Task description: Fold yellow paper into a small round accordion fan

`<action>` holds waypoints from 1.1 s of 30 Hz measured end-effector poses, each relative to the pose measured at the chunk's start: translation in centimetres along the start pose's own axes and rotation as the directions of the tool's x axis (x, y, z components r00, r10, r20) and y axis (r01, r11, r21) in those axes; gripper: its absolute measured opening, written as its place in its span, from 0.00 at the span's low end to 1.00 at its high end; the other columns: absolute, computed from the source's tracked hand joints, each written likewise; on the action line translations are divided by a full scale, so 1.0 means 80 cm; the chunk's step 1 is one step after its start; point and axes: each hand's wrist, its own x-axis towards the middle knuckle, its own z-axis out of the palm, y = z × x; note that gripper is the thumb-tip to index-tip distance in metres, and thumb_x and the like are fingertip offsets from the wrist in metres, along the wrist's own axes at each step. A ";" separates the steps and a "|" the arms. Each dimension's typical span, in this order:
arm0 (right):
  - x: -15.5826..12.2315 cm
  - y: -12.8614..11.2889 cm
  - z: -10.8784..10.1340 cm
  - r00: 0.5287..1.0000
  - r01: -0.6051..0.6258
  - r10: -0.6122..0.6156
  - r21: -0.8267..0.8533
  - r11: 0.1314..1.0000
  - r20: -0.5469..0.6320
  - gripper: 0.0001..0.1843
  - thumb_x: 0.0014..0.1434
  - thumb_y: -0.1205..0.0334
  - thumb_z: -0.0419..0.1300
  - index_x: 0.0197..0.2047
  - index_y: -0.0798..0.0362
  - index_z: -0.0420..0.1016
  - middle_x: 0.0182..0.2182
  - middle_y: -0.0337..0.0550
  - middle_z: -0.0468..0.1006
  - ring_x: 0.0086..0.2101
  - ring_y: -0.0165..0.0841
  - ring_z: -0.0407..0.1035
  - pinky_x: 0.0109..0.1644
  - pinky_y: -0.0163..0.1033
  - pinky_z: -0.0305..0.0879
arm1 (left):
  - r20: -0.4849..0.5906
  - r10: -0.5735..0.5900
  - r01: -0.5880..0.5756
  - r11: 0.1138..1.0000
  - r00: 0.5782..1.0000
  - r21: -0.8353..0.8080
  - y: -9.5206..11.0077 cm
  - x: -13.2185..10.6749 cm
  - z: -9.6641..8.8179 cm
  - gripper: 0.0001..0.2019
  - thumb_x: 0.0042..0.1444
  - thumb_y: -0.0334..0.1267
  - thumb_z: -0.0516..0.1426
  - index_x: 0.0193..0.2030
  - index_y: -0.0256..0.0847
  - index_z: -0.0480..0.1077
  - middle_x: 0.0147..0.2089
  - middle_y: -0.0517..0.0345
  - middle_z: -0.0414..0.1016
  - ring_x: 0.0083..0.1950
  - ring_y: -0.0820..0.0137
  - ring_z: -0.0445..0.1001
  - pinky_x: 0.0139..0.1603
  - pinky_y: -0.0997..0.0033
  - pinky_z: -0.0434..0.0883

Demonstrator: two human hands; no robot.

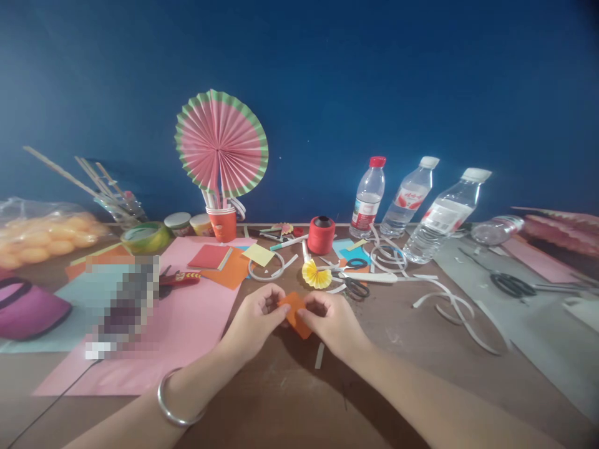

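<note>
A small orange paper square (pixel 294 310) is held just above the brown table (pixel 290 393), pinched from both sides. My left hand (pixel 255 321) grips its left edge with thumb and fingers closed. My right hand (pixel 330 318) pinches its right edge the same way. A silver bangle (pixel 174 405) sits on my left wrist. Just beyond the hands lie a small yellow pleated paper fan (pixel 316 275) and black scissors (pixel 354 285).
A large pink sheet (pixel 187 324) lies left of the hands. Behind stand a watermelon paper fan (pixel 221 142) in an orange cup (pixel 223 223), a red thread spool (pixel 321 234), three upright water bottles (pixel 368 196) and white paper strips (pixel 449 302). More scissors (pixel 512 284) lie at right.
</note>
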 end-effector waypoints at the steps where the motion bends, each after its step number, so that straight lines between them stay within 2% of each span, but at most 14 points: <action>1: 0.001 0.001 0.000 1.000 -0.001 0.000 -0.005 1.000 -0.019 0.05 0.49 0.64 0.55 0.28 0.55 0.71 0.24 0.38 0.73 0.26 0.29 0.66 0.30 0.32 0.61 | 0.025 -0.018 0.019 1.000 1.000 -0.011 0.000 0.000 0.001 0.07 0.47 0.37 0.56 0.29 0.38 0.60 0.24 0.65 0.66 0.25 0.74 0.69 0.26 0.75 0.65; 3: 0.002 0.002 -0.001 0.999 -0.002 0.002 -0.005 1.000 -0.045 0.05 0.49 0.64 0.54 0.28 0.54 0.70 0.24 0.37 0.72 0.26 0.29 0.65 0.30 0.32 0.60 | 0.048 -0.034 0.035 0.999 0.998 -0.019 0.000 0.000 0.001 0.08 0.46 0.37 0.57 0.30 0.38 0.60 0.25 0.63 0.68 0.26 0.74 0.70 0.27 0.75 0.66; 8: 0.004 0.005 -0.002 1.000 -0.008 0.009 0.026 1.000 -0.021 0.06 0.49 0.65 0.53 0.30 0.54 0.70 0.24 0.37 0.72 0.27 0.29 0.65 0.31 0.32 0.60 | 0.031 -0.028 0.030 0.998 0.999 -0.057 0.003 -0.002 0.002 0.11 0.48 0.39 0.56 0.38 0.38 0.64 0.29 0.61 0.71 0.27 0.74 0.71 0.28 0.74 0.68; 13: 0.004 0.004 -0.001 1.000 0.009 -0.009 0.046 0.999 -0.004 0.06 0.49 0.67 0.53 0.30 0.54 0.70 0.26 0.37 0.73 0.29 0.29 0.65 0.33 0.32 0.61 | 0.036 -0.012 0.011 1.000 0.999 0.030 -0.001 -0.002 0.001 0.09 0.48 0.41 0.55 0.33 0.37 0.67 0.27 0.59 0.71 0.27 0.73 0.70 0.28 0.74 0.69; 17: 0.003 0.000 -0.002 1.000 0.029 -0.029 0.040 0.999 -0.004 0.06 0.50 0.64 0.54 0.31 0.54 0.70 0.25 0.37 0.72 0.28 0.28 0.64 0.32 0.32 0.61 | 0.023 0.018 -0.019 0.999 1.000 0.046 -0.007 0.001 0.000 0.09 0.47 0.42 0.56 0.31 0.37 0.67 0.26 0.59 0.71 0.28 0.71 0.71 0.30 0.71 0.70; 24: 0.003 -0.004 -0.004 0.999 -0.002 0.001 -0.008 1.000 -0.043 0.05 0.49 0.62 0.56 0.26 0.54 0.70 0.21 0.35 0.70 0.24 0.27 0.63 0.29 0.31 0.58 | -0.036 0.030 -0.028 0.999 0.999 0.041 -0.010 0.001 0.000 0.10 0.47 0.41 0.57 0.34 0.38 0.67 0.27 0.61 0.71 0.26 0.72 0.71 0.30 0.71 0.71; 33: 0.005 0.004 -0.003 0.999 0.041 -0.041 -0.020 0.999 -0.016 0.06 0.50 0.61 0.55 0.27 0.54 0.69 0.22 0.35 0.69 0.25 0.27 0.62 0.29 0.32 0.57 | -0.015 0.078 -0.077 0.993 0.997 0.090 -0.006 0.000 0.000 0.09 0.48 0.40 0.56 0.34 0.38 0.67 0.28 0.61 0.70 0.27 0.73 0.72 0.30 0.73 0.71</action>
